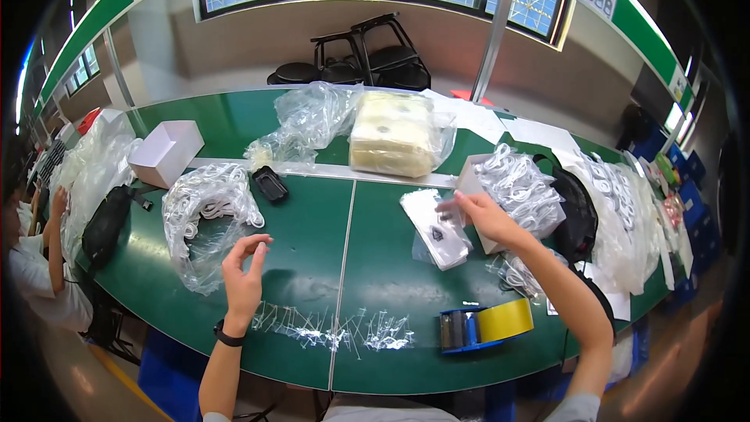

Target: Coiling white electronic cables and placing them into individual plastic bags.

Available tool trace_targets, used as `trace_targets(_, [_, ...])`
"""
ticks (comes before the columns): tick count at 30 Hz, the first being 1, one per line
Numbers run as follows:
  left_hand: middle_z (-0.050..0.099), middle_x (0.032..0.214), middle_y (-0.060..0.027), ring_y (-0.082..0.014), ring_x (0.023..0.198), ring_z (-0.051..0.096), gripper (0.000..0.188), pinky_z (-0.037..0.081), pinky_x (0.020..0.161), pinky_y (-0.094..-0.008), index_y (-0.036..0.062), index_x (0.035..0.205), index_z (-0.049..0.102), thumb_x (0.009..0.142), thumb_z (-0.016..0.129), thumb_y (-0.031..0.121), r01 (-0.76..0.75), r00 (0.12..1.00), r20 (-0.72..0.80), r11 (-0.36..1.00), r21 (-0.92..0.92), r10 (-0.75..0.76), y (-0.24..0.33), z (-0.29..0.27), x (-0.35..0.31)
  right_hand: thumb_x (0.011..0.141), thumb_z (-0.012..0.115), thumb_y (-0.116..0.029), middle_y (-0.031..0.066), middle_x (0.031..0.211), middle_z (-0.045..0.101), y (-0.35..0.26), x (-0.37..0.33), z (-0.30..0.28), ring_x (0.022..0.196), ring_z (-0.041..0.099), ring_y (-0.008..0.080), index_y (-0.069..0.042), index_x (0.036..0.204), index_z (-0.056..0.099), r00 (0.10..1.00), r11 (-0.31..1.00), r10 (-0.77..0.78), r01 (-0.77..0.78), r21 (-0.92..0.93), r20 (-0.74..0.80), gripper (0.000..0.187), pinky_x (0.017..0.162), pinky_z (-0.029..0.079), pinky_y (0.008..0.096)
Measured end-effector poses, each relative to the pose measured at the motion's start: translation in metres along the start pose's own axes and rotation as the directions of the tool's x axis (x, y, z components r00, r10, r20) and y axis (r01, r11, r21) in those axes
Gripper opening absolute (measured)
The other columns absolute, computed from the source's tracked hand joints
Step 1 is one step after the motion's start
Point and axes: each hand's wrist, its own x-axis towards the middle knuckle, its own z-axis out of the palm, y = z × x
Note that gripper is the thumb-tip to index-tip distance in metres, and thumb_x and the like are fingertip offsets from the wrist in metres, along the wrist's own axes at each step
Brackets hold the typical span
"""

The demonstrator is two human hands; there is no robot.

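My right hand (486, 217) is over a stack of flat, clear-and-white plastic bags (439, 236), its thumb and fingers pinched at the edge of a clear bag at the stack's upper right. My left hand (245, 272) hovers above the green table, fingers curved and apart from the thumb, holding nothing. Beside it lies a ring-shaped heap of coiled white cables (178, 207) in clear plastic. Below and between the hands, thin white twist-tie-like strips (336, 334) are scattered in a row. A box (469, 180) filled with bagged white cables (519, 187) stands just beyond my right hand.
A blue dispenser with yellow tape (504, 320) sits near the front edge. Farther back are a black tray (270, 185), a white box (166, 152) and a plastic-wrapped pale block (394, 137). Black bags (108, 227) lie at the sides. Another person (48, 281) works at far left.
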Motion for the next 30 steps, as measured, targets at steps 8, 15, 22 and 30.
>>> trace_targets(8, [0.068,0.091,-0.0087,-0.0134,0.084,0.062,0.017,0.049,0.081,-0.0267,-0.0046,0.103,0.065,0.097,0.055,0.008,0.065,0.993,0.103,0.989,-0.132,-0.052,0.003,0.007,-0.002,0.106,0.038,-0.035,0.0169,0.117,0.068,-0.033,0.031,-0.017,0.110,0.064,0.0256,0.002,0.118,0.066,0.999,0.966,-0.029,0.017,-0.258,-0.045,0.048,0.097,0.047,0.0354])
trace_targets(15, [0.059,0.129,-0.0147,-0.0235,0.115,0.059,0.056,0.045,0.103,-0.0382,-0.0019,0.138,0.046,0.104,0.039,0.042,0.742,0.655,0.712,0.392,-0.544,-0.252,0.050,0.026,0.010,0.085,0.061,-0.008,0.0177,0.120,0.064,-0.123,0.015,0.104,0.105,0.064,0.0359,0.000,0.122,0.060,0.417,0.341,-0.909,0.730,-0.592,-0.010,0.038,0.091,0.052,0.0417])
trace_targets(22, [0.054,0.137,-0.0165,-0.0269,0.124,0.053,0.050,0.041,0.108,-0.0403,-0.0013,0.139,0.044,0.104,0.038,0.033,0.626,0.779,0.562,0.374,-0.684,-0.277,0.023,0.019,0.031,0.086,0.065,-0.025,0.0186,0.130,0.057,-0.136,0.013,0.211,0.122,0.054,0.0323,0.006,0.122,0.057,0.371,0.031,-0.851,0.743,-0.669,0.373,0.049,0.106,0.040,0.0429])
trace_targets(30, [0.061,0.126,-0.0185,-0.0248,0.110,0.064,0.038,0.051,0.095,-0.0342,-0.0028,0.129,0.052,0.104,0.042,0.024,0.555,0.831,0.431,0.477,-0.682,-0.351,-0.014,0.010,0.040,0.089,0.065,-0.028,0.0168,0.122,0.062,-0.112,-0.001,0.225,0.114,0.059,0.0307,0.003,0.117,0.061,0.385,0.076,-0.783,0.839,-0.538,0.489,0.042,0.098,0.047,0.0399])
